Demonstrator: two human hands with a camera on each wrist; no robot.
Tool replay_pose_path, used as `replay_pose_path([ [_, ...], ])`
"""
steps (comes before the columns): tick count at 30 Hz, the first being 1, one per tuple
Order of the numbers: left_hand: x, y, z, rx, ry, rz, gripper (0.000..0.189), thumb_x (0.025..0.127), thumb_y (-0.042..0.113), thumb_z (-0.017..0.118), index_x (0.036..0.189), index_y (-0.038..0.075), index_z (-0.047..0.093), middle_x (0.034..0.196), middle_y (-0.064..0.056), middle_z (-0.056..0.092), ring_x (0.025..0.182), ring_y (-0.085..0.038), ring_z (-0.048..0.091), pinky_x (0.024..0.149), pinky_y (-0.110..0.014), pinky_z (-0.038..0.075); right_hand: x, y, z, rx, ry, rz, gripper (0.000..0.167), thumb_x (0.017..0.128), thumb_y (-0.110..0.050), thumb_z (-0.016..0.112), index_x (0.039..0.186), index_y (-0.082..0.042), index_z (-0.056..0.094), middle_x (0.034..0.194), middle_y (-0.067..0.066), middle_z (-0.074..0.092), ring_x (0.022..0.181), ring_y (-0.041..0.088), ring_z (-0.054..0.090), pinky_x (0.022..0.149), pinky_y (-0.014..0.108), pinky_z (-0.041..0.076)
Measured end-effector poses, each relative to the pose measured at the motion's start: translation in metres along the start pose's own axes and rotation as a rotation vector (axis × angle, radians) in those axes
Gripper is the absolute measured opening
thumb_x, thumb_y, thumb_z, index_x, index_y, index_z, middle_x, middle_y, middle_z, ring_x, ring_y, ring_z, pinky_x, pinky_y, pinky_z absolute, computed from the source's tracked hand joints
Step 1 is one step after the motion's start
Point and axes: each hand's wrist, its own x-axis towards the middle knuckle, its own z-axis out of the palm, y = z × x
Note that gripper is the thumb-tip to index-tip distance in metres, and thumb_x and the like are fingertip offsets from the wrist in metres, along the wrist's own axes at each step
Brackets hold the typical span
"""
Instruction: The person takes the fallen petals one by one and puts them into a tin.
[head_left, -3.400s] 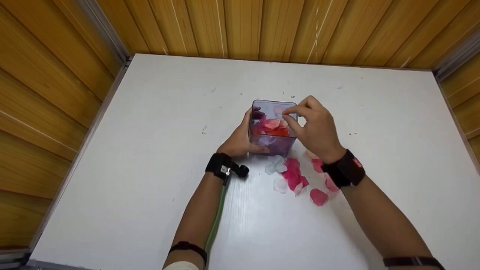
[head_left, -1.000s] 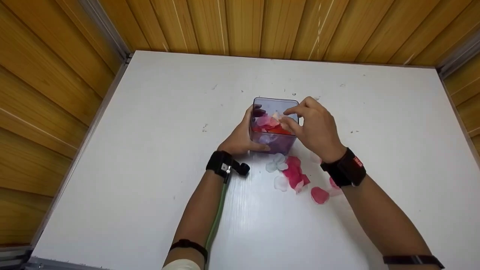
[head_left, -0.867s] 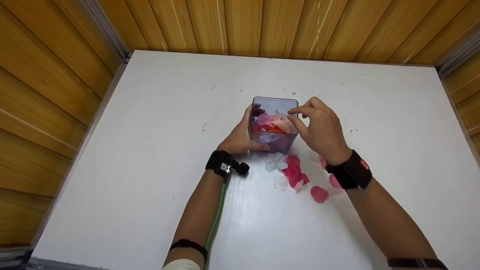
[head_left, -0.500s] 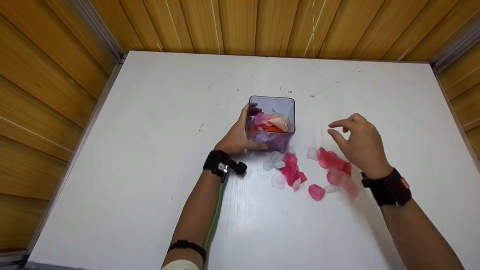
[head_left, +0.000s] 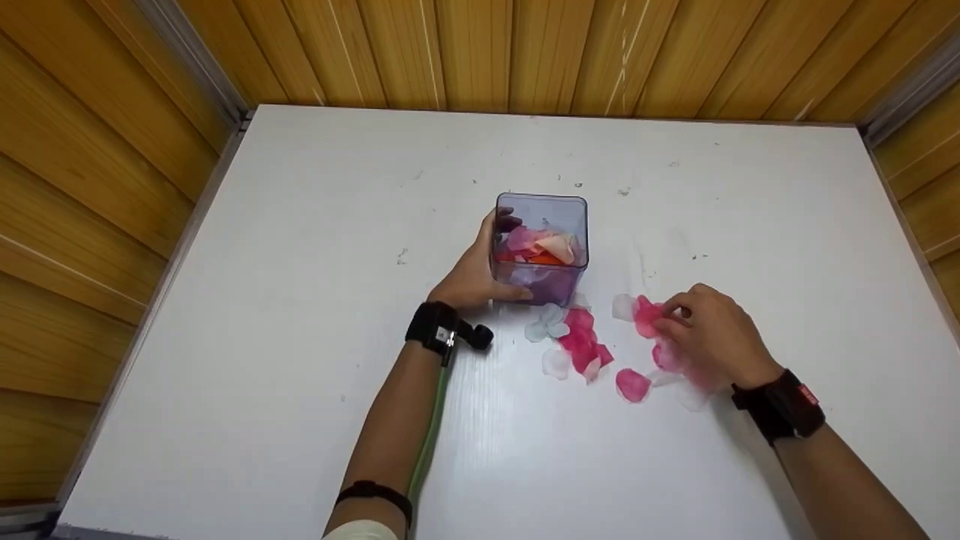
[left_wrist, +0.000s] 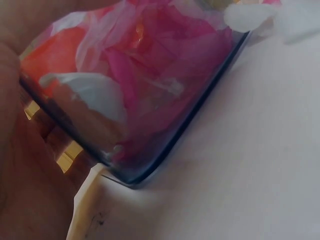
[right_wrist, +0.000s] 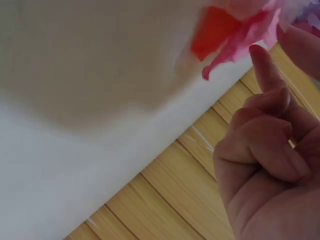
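My left hand [head_left: 474,274] grips a clear purplish plastic box [head_left: 541,283] from its left side, thumb along the front wall and fingers behind. Inside the box lie pink, orange and cream fabric petals [head_left: 556,247]; the left wrist view shows them through the wall, with my palm [left_wrist: 20,165] against it. My right hand [head_left: 716,334] reaches down to a loose heap of pink petals [head_left: 646,316] right of the box. In the right wrist view the thumb and index finger [right_wrist: 264,65] stand apart beside a pink petal [right_wrist: 245,35]; the other fingers curl in.
Pink petals [head_left: 581,341] and white petals [head_left: 547,322] lie in front of the box. A single pink petal [head_left: 633,385] lies nearer me. The white table [head_left: 315,225] ends at a wooden-slat wall [head_left: 480,52]. A black wrist camera [head_left: 480,336] sits beside the left wrist.
A cream petal has dropped from my right hand into the box. That hand has then moved right and down to the heap of petals. My left hand keeps its hold on the box.
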Motion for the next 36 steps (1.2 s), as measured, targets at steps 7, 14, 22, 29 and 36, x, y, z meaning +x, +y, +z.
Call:
replay_pose_path([
  [7, 0.001, 0.000, 0.000, -0.010, 0.004, 0.006, 0.128, 0.065, 0.022, 0.097, 0.162, 0.020, 0.014, 0.152, 0.000, 0.042, 0.141, -0.011, 0.041, 0.120, -0.031, 0.030, 0.003, -0.015, -0.016, -0.005, 0.099, -0.088, 0.010, 0.090, -0.008, 0.079, 0.099, -0.004, 0.078, 0.086, 0.007, 0.061, 0.080, 0.026, 0.053, 0.065, 0.034, 0.042],
  [14, 0.001, 0.001, -0.001, 0.005, 0.009, -0.001, 0.128, 0.066, 0.024, 0.098, 0.163, 0.021, 0.014, 0.153, -0.001, 0.043, 0.142, -0.012, 0.039, 0.122, -0.033, 0.027, 0.016, -0.049, -0.027, 0.042, 0.318, -0.184, 0.009, 0.089, -0.006, 0.081, 0.098, -0.004, 0.079, 0.082, 0.009, 0.061, 0.075, 0.021, 0.049, 0.065, 0.025, 0.036],
  [22, 0.000, 0.002, 0.001, 0.005, 0.010, -0.011, 0.132, 0.064, 0.024, 0.098, 0.164, 0.016, 0.012, 0.152, 0.000, 0.043, 0.141, -0.012, 0.041, 0.121, -0.035, 0.030, 0.049, -0.095, -0.019, 0.175, 0.488, -0.242, 0.013, 0.090, -0.006, 0.079, 0.098, 0.004, 0.077, 0.079, 0.016, 0.055, 0.078, 0.020, 0.048, 0.069, 0.026, 0.037],
  [29, 0.002, 0.000, 0.006, 0.022, -0.002, -0.036, 0.131, 0.065, 0.026, 0.097, 0.164, 0.023, 0.011, 0.152, 0.000, 0.042, 0.141, -0.012, 0.041, 0.121, -0.036, 0.030, 0.073, -0.119, -0.003, 0.174, 0.411, -0.234, 0.013, 0.090, -0.007, 0.080, 0.098, 0.003, 0.079, 0.081, 0.016, 0.056, 0.080, 0.028, 0.051, 0.069, 0.036, 0.038],
  [36, 0.003, -0.001, 0.006, 0.010, -0.009, 0.000, 0.132, 0.065, 0.026, 0.099, 0.164, 0.018, 0.011, 0.152, -0.001, 0.042, 0.140, -0.011, 0.041, 0.120, -0.032, 0.030, 0.075, -0.121, 0.000, 0.152, 0.361, -0.227, 0.014, 0.090, -0.008, 0.079, 0.100, 0.002, 0.079, 0.082, 0.015, 0.056, 0.081, 0.030, 0.052, 0.068, 0.037, 0.037],
])
